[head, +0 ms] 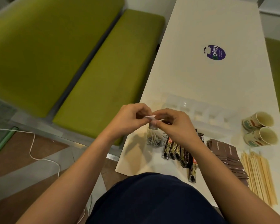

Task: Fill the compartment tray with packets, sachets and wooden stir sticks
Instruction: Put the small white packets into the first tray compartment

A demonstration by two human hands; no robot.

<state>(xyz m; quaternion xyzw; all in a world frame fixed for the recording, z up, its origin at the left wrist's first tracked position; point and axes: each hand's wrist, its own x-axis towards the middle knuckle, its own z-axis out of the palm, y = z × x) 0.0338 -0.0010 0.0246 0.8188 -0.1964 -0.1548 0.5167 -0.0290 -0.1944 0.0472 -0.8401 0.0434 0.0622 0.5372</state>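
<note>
A clear compartment tray (199,109) sits on the white table (208,78), blurred and apparently holding little. My left hand (131,118) and my right hand (174,125) meet above the table's left edge and pinch a small white tag (149,116) between them. Below the tag hangs a bundle of tea bags (155,139) resting on the table. Black coffee granule sachets (179,152) lie in a row under my right wrist. Brown sugar packets (228,156) are stacked to their right. Wooden stir sticks (259,177) lie at the right edge.
Two paper cups (259,128) lie on their sides right of the tray. A round purple sticker (214,52) marks the far tabletop. A green cushioned bench (87,70) runs along the left, with a white cable (32,146) on the floor.
</note>
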